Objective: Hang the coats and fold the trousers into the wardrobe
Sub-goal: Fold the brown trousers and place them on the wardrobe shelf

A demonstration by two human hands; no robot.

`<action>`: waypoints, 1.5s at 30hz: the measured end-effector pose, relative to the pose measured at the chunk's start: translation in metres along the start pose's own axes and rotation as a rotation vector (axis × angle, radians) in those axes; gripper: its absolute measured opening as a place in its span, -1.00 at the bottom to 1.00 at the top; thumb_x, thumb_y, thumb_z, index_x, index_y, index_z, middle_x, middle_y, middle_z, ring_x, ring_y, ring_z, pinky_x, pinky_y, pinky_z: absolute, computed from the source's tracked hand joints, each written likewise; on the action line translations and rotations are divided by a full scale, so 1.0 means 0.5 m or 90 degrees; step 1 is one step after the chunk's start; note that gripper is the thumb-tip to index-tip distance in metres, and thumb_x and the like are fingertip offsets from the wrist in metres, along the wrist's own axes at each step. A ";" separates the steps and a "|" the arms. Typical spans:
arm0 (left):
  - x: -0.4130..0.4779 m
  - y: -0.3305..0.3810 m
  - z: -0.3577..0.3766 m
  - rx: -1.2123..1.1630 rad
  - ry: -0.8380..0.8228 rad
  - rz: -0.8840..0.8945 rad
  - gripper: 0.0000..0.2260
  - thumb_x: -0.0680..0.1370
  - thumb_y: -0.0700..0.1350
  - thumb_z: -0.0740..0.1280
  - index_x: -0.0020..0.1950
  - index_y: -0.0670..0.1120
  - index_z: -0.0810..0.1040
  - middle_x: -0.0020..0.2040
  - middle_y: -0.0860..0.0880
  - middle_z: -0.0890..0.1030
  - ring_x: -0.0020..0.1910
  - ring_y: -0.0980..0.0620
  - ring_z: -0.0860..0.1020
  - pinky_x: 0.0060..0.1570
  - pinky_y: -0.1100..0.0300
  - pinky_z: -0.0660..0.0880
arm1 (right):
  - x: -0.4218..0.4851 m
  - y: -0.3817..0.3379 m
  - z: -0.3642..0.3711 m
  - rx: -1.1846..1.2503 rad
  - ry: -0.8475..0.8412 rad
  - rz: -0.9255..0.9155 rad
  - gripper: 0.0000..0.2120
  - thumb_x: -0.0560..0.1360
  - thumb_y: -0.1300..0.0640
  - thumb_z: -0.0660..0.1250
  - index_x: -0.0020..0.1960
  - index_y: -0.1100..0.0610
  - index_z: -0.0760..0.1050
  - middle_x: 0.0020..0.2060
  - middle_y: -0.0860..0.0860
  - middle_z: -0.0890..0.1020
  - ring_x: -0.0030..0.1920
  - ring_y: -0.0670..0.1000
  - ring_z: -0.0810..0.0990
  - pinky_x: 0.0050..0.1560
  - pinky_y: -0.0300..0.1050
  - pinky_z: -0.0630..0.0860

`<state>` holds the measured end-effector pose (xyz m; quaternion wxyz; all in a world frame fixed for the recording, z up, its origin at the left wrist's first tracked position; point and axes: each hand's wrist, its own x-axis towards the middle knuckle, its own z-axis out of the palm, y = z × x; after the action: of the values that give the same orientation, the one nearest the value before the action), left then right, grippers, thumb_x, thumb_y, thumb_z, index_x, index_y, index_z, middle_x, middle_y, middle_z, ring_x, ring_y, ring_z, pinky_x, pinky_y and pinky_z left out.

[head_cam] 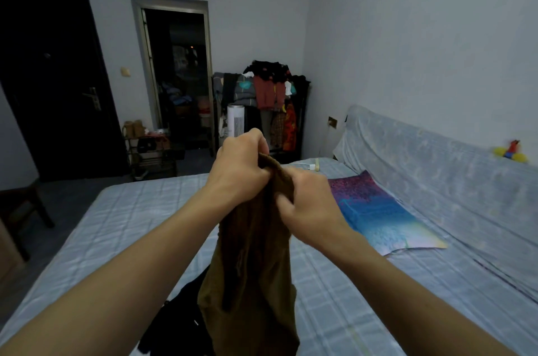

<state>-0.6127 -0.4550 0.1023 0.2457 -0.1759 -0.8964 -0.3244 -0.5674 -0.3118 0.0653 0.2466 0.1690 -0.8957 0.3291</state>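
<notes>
Brown garment (253, 262), trousers or coat can't tell, hangs lifted over the bed (116, 219), its top edge bunched between both hands and the rest drooping down toward a dark garment (177, 323) lying on the bed's near edge. Left hand (240, 166) clenched on the top edge from the left and slightly higher, right hand (310, 201) gripping the same edge from the right, hands almost touching. Colourful mat (378, 210) lies on the bed right of the hands; loaded clothes rack (270, 99) stands well behind by the far wall.
</notes>
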 end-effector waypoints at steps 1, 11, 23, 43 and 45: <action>-0.004 -0.008 -0.005 -0.003 -0.008 0.006 -0.79 0.41 -0.16 0.48 -0.07 0.02 0.49 -0.17 0.04 0.57 -0.16 0.01 0.57 -0.15 0.03 0.59 | 0.004 0.004 0.000 -0.014 0.024 0.002 -0.84 0.43 0.24 0.31 -0.03 0.09 0.58 -0.26 -0.01 0.61 -0.25 -0.05 0.56 -0.22 -0.05 0.51; -0.108 -0.131 0.003 0.209 0.029 0.038 -0.69 0.45 -0.13 0.44 0.06 0.08 0.38 -0.17 0.07 0.58 -0.21 -0.02 0.54 -0.26 0.08 0.44 | 0.043 -0.019 -0.029 -0.018 0.152 0.030 -0.86 0.49 0.28 0.36 -0.14 0.09 0.66 -0.32 -0.09 0.64 -0.29 -0.19 0.59 -0.30 -0.41 0.45; -0.259 -0.079 0.104 0.180 0.115 0.017 -0.67 0.44 -0.14 0.43 0.18 -0.04 0.48 -0.25 0.05 0.60 -0.27 -0.06 0.59 -0.16 0.06 0.38 | -0.030 -0.019 -0.121 0.144 0.190 0.043 -0.83 0.51 0.29 0.37 -0.15 0.05 0.64 -0.33 -0.08 0.66 -0.34 -0.15 0.62 -0.39 -0.36 0.49; -0.441 0.045 -0.321 0.317 -0.039 0.049 -0.83 0.49 -0.19 0.45 -0.08 0.03 0.51 -0.23 0.13 0.57 -0.24 0.16 0.55 -0.25 0.13 0.49 | -0.194 0.017 -0.226 0.086 -0.208 -0.143 -0.74 0.41 0.19 0.54 0.06 -0.01 0.61 -0.11 -0.18 0.65 -0.09 -0.29 0.60 -0.12 -0.41 0.52; -0.459 0.045 -0.361 0.295 0.003 0.052 -0.81 0.48 -0.16 0.49 -0.07 0.05 0.51 -0.24 0.15 0.58 -0.24 0.22 0.55 -0.27 0.21 0.45 | -0.193 -0.015 -0.228 0.094 -0.186 -0.152 -0.74 0.43 0.22 0.52 0.07 -0.01 0.60 -0.11 -0.17 0.64 -0.08 -0.31 0.58 -0.14 -0.43 0.51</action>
<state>-0.3555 -0.5948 0.1067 0.2947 -0.1499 -0.9384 -0.1005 -0.4472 -0.2270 0.0910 0.1387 0.3377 -0.8690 0.3341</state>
